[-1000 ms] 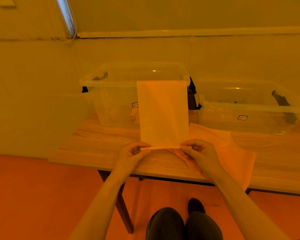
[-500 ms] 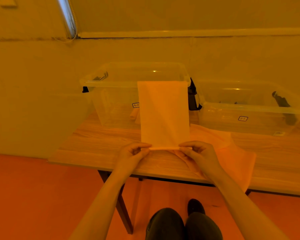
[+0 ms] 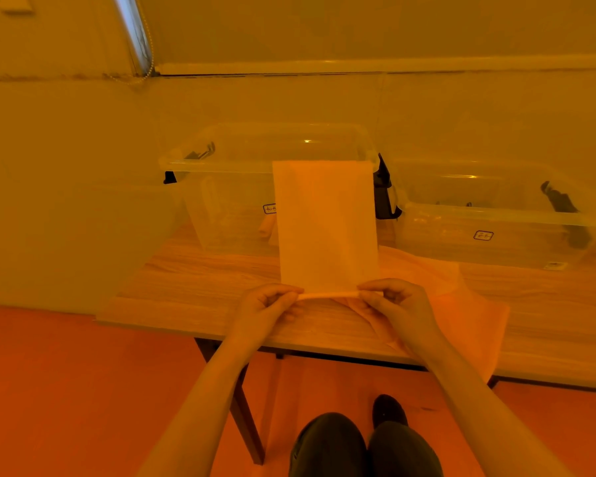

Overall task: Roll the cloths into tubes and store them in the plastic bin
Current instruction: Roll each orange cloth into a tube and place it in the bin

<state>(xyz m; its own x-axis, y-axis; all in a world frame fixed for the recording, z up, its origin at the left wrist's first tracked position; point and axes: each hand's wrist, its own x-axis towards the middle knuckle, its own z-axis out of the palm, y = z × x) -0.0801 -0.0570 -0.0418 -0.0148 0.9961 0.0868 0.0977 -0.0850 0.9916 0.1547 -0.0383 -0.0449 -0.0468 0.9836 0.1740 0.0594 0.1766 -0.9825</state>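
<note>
A pale folded cloth [image 3: 326, 225] lies stretched away from me, its far end draped against the front of a clear plastic bin [image 3: 227, 156]. Its near edge is curled into a thin roll. My left hand [image 3: 267, 306] pinches the left end of that roll and my right hand [image 3: 394, 304] pinches the right end, just above the wooden table [image 3: 193, 287]. A rolled cloth [image 3: 266, 227] shows through the bin's wall at the bottom.
More orange cloth [image 3: 461, 304] lies spread on the table under my right hand and hangs over the front edge. A second clear bin [image 3: 496, 218] stands at the right. Both bins have black latches. A wall rises close behind them.
The roll at the near edge has grown slightly as my fingers turned it. Both hands and the cloth stay in about the same place.
</note>
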